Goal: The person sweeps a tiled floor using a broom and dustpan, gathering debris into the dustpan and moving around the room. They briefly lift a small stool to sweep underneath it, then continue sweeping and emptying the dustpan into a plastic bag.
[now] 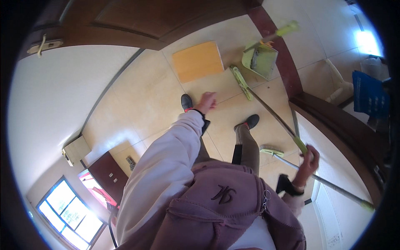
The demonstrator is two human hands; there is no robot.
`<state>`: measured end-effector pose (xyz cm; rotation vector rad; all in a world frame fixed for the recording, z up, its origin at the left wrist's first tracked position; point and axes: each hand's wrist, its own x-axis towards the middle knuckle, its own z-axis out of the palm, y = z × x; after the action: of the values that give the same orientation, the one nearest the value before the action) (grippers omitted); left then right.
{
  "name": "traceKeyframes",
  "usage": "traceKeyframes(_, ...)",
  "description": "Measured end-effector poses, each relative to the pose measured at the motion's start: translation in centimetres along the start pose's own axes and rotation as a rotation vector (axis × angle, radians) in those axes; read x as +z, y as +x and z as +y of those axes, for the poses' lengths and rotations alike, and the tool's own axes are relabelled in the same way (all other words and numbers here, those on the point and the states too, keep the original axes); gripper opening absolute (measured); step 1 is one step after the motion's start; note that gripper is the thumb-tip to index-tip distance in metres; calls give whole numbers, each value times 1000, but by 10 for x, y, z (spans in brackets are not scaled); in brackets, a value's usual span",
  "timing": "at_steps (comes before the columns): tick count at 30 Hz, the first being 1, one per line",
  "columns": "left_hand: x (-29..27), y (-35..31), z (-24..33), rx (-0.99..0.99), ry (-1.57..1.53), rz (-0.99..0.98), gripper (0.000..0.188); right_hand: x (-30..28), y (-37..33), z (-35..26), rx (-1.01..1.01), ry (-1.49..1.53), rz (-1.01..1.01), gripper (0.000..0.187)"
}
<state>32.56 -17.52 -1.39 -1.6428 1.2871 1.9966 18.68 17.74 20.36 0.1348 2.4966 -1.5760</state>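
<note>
My right hand (307,166) is closed round the green grip of a long-handled floor tool (273,111). Its narrow green head rests on the tiles ahead of me; whether it is a mop or a squeegee is unclear. Just beyond that head stands a green dustpan (261,62), its upright handle blurred. Beneath my right hand slants a broom (271,149) with a green bristle head on the floor and a pale pole running to the lower right. Over the floor by my left shoe, my left hand (207,102) is loosely curled, with nothing visible in it.
An orange-yellow board (198,61) lies flat on the tiles ahead. A brown door (137,21) stands at the far left, and a dark red threshold strip (287,73) crosses the floor at right. Beyond it hangs a blue bag (371,93). A dark red cabinet (107,175) stands to my left.
</note>
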Motion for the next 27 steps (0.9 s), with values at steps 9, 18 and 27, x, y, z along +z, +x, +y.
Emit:
traceKeyframes(9,-238,196,-40,123,428,549,33,25,-47,-48,114,-1282,-316,19)
traceKeyframes(18,-225,264,-1,95,-479,-127,51,91,-74,-11,382,-1949,-585,16)
traceKeyframes(27,-228,253,-9,123,-555,-217,32,127,-26,57,163,-1853,-489,13)
